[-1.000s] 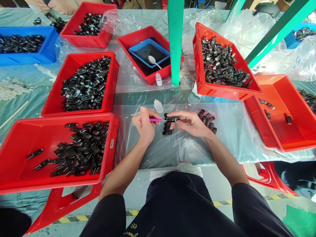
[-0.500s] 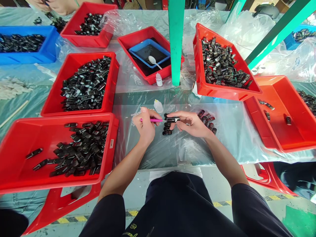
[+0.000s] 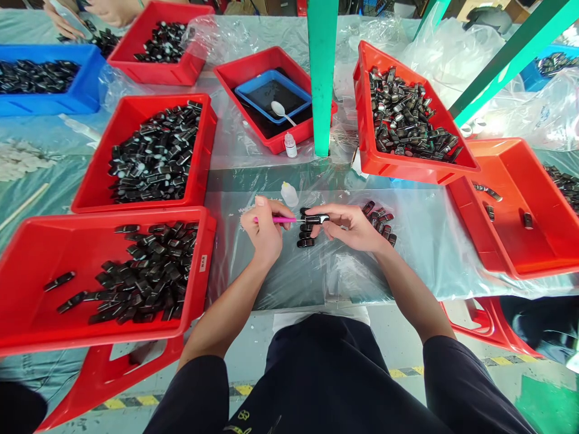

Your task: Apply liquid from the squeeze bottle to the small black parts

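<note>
My left hand [image 3: 266,232] is closed round a slim pink-handled tool [image 3: 286,220] with a thin tip. That tip meets, or comes very close to, the left end of a small glossy black piece [image 3: 315,219] with a white patch. Fingers and thumb of my right hand [image 3: 357,229] pinch this piece level above the table. Beneath it, several similar black pieces [image 3: 306,243] lie in a column, partly hidden by my right hand. More black pieces [image 3: 383,224] are grouped just past my right knuckles. A small translucent bottle [image 3: 289,194] lies beyond my left hand.
Red bins of black pieces stand left [image 3: 27,271], far left [image 3: 205,132] and right [image 3: 452,172]. A red bin [image 3: 552,229] at far right holds a few. A green post [image 3: 322,78] rises beside a blue tray [image 3: 253,90] with a white spoon [image 3: 278,109]. A co-worker's hands [image 3: 108,11] show at top left.
My left hand and the pink-handled tool have shifted very slightly left. My right hand keeps its hold on the black piece. The co-worker's hands at top left have moved.
</note>
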Tool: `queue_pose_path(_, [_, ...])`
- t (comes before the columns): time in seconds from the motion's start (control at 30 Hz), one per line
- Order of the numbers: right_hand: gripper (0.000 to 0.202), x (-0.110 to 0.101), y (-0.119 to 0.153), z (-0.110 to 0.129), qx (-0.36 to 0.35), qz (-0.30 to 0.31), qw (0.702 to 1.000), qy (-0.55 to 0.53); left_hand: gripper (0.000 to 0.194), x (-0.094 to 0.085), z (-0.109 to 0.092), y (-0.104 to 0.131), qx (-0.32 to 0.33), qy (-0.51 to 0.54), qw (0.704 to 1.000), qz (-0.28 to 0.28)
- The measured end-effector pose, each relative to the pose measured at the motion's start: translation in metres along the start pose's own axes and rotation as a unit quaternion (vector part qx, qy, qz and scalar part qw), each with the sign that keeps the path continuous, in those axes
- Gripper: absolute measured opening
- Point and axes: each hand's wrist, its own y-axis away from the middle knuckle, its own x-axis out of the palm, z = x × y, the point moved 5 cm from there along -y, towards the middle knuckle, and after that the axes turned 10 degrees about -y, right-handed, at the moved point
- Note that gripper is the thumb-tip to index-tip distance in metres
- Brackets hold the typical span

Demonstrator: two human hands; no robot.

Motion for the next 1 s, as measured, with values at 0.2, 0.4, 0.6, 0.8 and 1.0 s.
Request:
queue_pose_path(0.2, [0.037,-0.001,0.0001,-0.0007,0.001,-0.006,1.0,-0.01,0.074,0.0005,-0.0006,-0.0002,0.004,0.005,1.0,-0.001])
queue_pose_path(0.4, [0.038,-0.0023,-0.0004,-0.0009,0.009,-0.011,1.0,-0.008,0.073,-0.0008,-0.0029,-0.0018,0.009,0.047,0.999,-0.002])
queue_pose_path(0.6, [0.039,-0.0001,-0.0003,-0.0022,0.005,0.001,1.0,-0.004,0.071,0.0008,-0.0023,-0.0003,0.008,0.043,0.999,0.0])
queue_pose_path(0.8, [0.038,-0.0008,0.0004,-0.0012,0.002,-0.005,1.0,-0.003,0.076,-0.0017,-0.0024,-0.0008,-0.014,0.027,0.999,-0.018])
queue_pose_path(1.0, [0.039,0.0019,0.0002,-0.004,0.004,0.013,1.0,-0.001,0.074,-0.001,-0.0019,-0.0002,-0.004,0.031,0.999,-0.007])
